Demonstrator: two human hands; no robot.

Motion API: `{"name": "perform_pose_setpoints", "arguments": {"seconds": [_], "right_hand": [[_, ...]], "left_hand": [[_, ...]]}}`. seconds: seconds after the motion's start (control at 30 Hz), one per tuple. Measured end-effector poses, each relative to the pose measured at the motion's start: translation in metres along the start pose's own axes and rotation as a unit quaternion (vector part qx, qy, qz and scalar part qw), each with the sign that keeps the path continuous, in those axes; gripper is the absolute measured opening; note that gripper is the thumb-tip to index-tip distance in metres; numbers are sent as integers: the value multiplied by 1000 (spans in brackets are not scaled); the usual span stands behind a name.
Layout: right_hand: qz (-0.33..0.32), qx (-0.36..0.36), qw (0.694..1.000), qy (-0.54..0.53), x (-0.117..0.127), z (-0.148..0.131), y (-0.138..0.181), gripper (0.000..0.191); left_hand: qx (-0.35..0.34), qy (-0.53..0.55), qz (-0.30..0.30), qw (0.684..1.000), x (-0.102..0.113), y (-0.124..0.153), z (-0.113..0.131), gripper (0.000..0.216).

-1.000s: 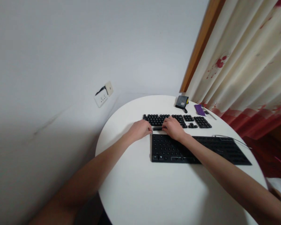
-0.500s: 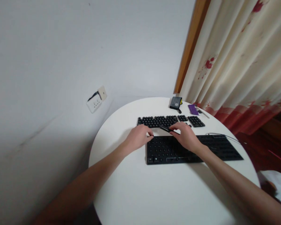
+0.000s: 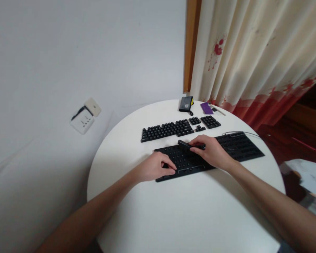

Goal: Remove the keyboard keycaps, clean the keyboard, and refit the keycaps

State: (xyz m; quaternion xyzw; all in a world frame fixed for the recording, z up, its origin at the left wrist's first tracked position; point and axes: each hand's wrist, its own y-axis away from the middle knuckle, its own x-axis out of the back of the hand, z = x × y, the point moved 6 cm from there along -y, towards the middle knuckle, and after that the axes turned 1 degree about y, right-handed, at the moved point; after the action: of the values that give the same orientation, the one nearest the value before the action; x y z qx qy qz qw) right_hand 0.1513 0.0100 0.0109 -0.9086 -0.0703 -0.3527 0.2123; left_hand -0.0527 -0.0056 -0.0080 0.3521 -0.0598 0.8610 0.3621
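Note:
A black keyboard base (image 3: 237,147) with its keycaps off lies on the round white table (image 3: 179,214). Beyond it, the removed black keycaps (image 3: 168,129) sit laid out in rows. My right hand (image 3: 212,153) hovers over the middle of the base, fingers closed on a long black key, the spacebar (image 3: 188,144), held just above the base. My left hand (image 3: 154,168) rests at the base's left end, fingers curled with fingertips touching its lower left corner.
At the table's far edge lie a small dark pouch (image 3: 186,104), a purple item (image 3: 206,108) and a thin white stick (image 3: 219,110). A cable (image 3: 235,133) runs from the base's far edge. A wall socket (image 3: 84,116) is at left, curtains (image 3: 252,59) at right.
Both hands drew back from the keycap rows toward me. The right hand picked up the long black key and carried it over the base. The left hand came down onto the base's left end.

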Motion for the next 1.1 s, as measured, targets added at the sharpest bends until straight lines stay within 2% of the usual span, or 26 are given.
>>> {"name": "perform_pose_setpoints", "arguments": {"seconds": [0.37, 0.7, 1.1], "right_hand": [[-14, 4, 1000, 4, -5, -3, 0, 8], [-20, 13, 1000, 1, -5, -3, 0, 8], [-35, 13, 999, -3, -8, -8, 1, 8]], "left_hand": [[-68, -115, 57, 989, 0, 2, 17, 13], [-66, -167, 52, 982, -5, 5, 19, 6], [-49, -208, 34, 976, -8, 6, 16, 10]]}}
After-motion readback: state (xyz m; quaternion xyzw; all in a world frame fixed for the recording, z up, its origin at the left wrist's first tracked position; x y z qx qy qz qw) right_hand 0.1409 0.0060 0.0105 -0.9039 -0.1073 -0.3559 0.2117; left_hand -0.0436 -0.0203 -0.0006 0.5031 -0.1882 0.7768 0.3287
